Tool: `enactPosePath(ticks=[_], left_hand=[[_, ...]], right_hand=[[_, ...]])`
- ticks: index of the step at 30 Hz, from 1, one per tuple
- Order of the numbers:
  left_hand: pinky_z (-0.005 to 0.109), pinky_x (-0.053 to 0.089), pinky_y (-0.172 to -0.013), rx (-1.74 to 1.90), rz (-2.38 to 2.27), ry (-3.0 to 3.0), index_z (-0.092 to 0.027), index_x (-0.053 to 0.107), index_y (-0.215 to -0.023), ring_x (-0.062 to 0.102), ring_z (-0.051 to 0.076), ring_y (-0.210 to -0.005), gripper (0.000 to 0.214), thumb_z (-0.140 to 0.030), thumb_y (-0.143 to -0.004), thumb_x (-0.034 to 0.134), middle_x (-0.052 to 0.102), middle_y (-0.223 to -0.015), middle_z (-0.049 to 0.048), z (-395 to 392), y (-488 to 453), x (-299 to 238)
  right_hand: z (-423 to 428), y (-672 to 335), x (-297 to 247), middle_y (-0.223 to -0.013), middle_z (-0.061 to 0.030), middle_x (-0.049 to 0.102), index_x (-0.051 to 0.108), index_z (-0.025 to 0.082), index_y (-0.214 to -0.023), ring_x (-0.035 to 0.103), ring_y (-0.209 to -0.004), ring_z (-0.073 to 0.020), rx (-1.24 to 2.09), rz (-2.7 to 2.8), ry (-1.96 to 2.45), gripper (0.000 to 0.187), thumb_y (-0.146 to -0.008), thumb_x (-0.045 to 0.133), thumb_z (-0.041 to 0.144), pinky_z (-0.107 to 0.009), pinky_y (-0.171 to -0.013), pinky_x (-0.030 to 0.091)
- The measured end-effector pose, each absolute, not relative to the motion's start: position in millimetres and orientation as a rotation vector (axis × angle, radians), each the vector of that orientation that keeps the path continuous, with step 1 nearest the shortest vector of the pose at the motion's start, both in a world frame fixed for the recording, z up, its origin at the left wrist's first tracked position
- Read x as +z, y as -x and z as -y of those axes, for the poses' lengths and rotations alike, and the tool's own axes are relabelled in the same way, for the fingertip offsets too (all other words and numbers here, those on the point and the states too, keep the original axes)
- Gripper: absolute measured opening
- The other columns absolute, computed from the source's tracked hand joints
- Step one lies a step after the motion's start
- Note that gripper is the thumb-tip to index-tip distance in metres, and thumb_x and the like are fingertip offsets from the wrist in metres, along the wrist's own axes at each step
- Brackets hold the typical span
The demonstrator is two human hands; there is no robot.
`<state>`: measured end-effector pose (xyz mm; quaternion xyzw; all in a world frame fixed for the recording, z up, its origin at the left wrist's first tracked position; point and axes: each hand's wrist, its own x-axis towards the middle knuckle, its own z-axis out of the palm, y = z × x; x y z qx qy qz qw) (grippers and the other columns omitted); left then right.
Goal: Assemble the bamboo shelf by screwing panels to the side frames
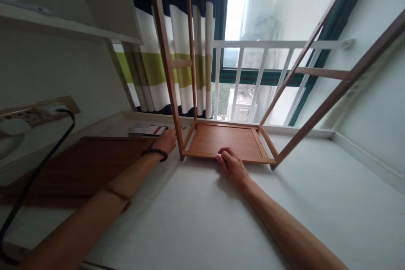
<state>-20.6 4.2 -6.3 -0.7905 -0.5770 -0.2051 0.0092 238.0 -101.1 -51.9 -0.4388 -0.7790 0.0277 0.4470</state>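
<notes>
A wooden shelf rack (223, 138) stands in front of me, its bottom panel low over the white surface and its posts rising out of view. Beside the rack's left front post is my left hand (167, 141), wearing a dark bead bracelet; its fingers are curled and partly hidden, so what they hold cannot be made out. My right hand (232, 166) is closed at the front edge of the bottom panel, fingers bent over that edge. Just past my left hand lie a flat item with a red strip (157, 130) and some tiny dark pieces (184, 127).
Dark wooden panels (79, 168) lie to the left under a black cable (41, 164) plugged into a wall socket strip (41, 114). Behind the rack are a striped curtain (202, 67), a white railing (262, 44) and a window. White walls close in both sides.
</notes>
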Motion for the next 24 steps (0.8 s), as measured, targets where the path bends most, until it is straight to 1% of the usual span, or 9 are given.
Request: enactPosePath(ticks=[2,5,8,10,14,16,18,21,24], left_hand=[[0.033,0.045,-0.08,-0.613,1.771,2.456,-0.013,0.062,-0.082,0.059,0.022,-0.087,0.023,-0.01,-0.08,0.039,0.062,-0.087,0.012,13.9,24.2,-1.0],[0.033,0.046,-0.08,-0.568,1.687,2.525,-0.017,0.064,-0.086,0.059,0.021,-0.086,0.026,-0.017,-0.085,0.038,0.063,-0.085,0.0089,46.7,26.0,-1.4],[0.029,0.046,-0.076,-0.523,1.661,2.64,-0.019,0.064,-0.083,0.059,0.018,-0.083,0.028,-0.017,-0.085,0.036,0.063,-0.085,0.0069,75.3,19.3,-1.4],[0.03,0.045,-0.076,-0.558,1.701,2.68,-0.017,0.063,-0.082,0.058,0.018,-0.081,0.029,-0.013,-0.084,0.034,0.063,-0.086,0.0074,86.5,8.0,2.4],[0.025,0.046,-0.065,-0.722,1.654,3.163,-0.016,0.062,-0.085,0.056,0.014,-0.07,0.02,-0.023,-0.083,0.044,0.062,-0.081,0.0041,92.9,-36.0,6.7],[0.022,0.045,-0.056,-0.975,1.545,3.42,-0.015,0.062,-0.086,0.053,0.012,-0.064,0.018,-0.03,-0.08,0.053,0.06,-0.078,0.0025,93.3,-68.9,0.4],[0.022,0.046,-0.057,-1.302,1.483,3.516,-0.013,0.063,-0.083,0.053,0.011,-0.063,0.021,-0.033,-0.076,0.059,0.06,-0.074,0.0023,93.5,-104.6,-10.8],[0.024,0.049,-0.06,-1.701,1.475,3.543,-0.012,0.063,-0.081,0.056,0.011,-0.061,0.024,-0.034,-0.072,0.065,0.061,-0.07,0.0022,92.5,-150.1,-28.7],[0.024,0.049,-0.062,-1.747,1.482,3.559,-0.012,0.065,-0.078,0.058,0.011,-0.062,0.022,-0.033,-0.071,0.066,0.062,-0.068,0.0021,89.6,-173.3,-40.3]], right_hand=[[100.3,-238.0,-53.1,-0.089,-0.0064,0.061,0.056,0.018,-0.08,0.057,-0.082,-0.0142,0.222,1.855,1.029,0.027,-0.093,0.038,0.033,-0.027,-0.076,0.046],[100.8,-234.3,-55.4,-0.074,-0.0034,0.063,0.053,0.019,-0.082,0.059,-0.065,-0.0126,0.509,1.7,1.027,0.032,-0.094,0.033,0.04,-0.026,-0.064,0.048],[108.4,-235.9,-55.0,-0.071,-0.0028,0.064,0.045,0.02,-0.078,0.059,-0.052,-0.0118,0.853,1.513,0.971,0.037,-0.092,0.03,0.05,-0.025,-0.051,0.048],[117.9,-246.1,-54.5,-0.07,-0.0019,0.064,0.041,0.02,-0.077,0.06,-0.051,-0.0124,0.976,1.444,0.941,0.037,-0.09,0.032,0.053,-0.025,-0.048,0.047],[137.4,-286.9,-59.0,-0.048,0.0064,0.047,0.04,0.021,-0.073,0.051,-0.042,-0.0099,0.875,1.545,1.086,0.035,-0.092,0.033,0.05,-0.022,-0.046,0.041],[143.6,-308.9,-61.6,-0.045,0.0083,0.038,0.041,0.021,-0.074,0.044,-0.038,-0.0095,0.828,1.558,1.178,0.034,-0.092,0.032,0.049,-0.022,-0.042,0.036],[147.2,-326.4,-59.6,-0.05,0.0067,0.038,0.045,0.02,-0.079,0.041,-0.042,-0.0102,0.754,1.588,1.243,0.033,-0.092,0.031,0.047,-0.023,-0.044,0.035],[149.4,-341.9,-48.4,-0.06,0.0025,0.046,0.051,0.019,-0.086,0.044,-0.055,-0.0116,0.571,1.708,1.285,0.025,-0.091,0.038,0.04,-0.024,-0.052,0.035],[148.5,-348.4,-40.6,-0.058,0.0051,0.044,0.051,0.019,-0.093,0.041,-0.053,-0.0103,0.497,1.8,1.306,0.015,-0.086,0.048,0.032,-0.023,-0.052,0.032]])
